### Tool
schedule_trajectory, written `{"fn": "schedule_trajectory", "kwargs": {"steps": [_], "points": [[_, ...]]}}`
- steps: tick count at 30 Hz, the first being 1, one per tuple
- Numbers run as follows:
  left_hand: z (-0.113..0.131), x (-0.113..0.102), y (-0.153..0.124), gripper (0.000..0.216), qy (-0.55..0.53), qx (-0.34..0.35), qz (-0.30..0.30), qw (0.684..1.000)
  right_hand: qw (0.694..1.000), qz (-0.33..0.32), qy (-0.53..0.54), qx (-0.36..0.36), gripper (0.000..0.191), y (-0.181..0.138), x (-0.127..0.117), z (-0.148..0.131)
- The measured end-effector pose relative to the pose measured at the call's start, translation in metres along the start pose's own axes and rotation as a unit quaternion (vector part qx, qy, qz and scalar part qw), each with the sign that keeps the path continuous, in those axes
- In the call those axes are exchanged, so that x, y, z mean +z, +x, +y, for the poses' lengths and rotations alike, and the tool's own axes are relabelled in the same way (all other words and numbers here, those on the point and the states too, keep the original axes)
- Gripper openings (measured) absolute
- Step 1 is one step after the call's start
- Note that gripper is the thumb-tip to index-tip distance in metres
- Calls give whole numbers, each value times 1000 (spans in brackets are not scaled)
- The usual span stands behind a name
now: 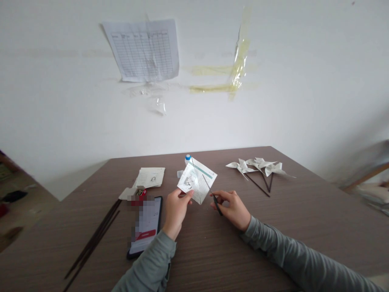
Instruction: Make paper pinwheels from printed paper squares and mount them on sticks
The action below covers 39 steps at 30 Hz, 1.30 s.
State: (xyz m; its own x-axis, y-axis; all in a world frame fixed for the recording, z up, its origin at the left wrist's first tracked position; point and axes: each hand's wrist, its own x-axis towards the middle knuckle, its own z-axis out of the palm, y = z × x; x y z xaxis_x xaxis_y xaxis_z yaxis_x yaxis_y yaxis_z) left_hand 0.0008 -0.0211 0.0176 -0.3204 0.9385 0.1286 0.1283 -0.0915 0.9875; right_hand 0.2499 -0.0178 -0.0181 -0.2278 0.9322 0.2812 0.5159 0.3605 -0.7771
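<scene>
My left hand [175, 210] pinches the lower corner of a square printed paper [197, 180] and holds it up above the brown table [212, 251]. My right hand [232, 207] grips small scissors [212, 194], whose open blades meet the paper's lower right edge. Both sleeves are grey-green.
A phone [146, 231] lies left of my left hand, with thin dark sticks [95, 239] further left. A stack of printed paper squares [150, 177] and a small box [133, 194] sit behind it. Finished paper pinwheels on sticks [261, 168] lie at the back right. A blue-capped bottle [188, 159] peeks behind the paper.
</scene>
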Motion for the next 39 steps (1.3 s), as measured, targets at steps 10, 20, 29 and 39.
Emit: {"fn": "schedule_trajectory", "kwargs": {"steps": [10, 20, 29, 39], "points": [[-9, -3, 1, 20, 236, 90, 0, 968, 996, 12, -85, 18, 21, 4, -5, 6], [-10, 2, -3, 61, 516, 122, -4, 848, 986, -12, -154, 59, 23, 7, -7, 0], [-5, 4, -11, 32, 533, 127, -131, 826, 993, -17, -106, 54, 16, 12, -13, 7], [-3, 14, -20, 42, 511, 150, -185, 826, 970, 5, -244, -23, 19, 8, -6, 10]]}}
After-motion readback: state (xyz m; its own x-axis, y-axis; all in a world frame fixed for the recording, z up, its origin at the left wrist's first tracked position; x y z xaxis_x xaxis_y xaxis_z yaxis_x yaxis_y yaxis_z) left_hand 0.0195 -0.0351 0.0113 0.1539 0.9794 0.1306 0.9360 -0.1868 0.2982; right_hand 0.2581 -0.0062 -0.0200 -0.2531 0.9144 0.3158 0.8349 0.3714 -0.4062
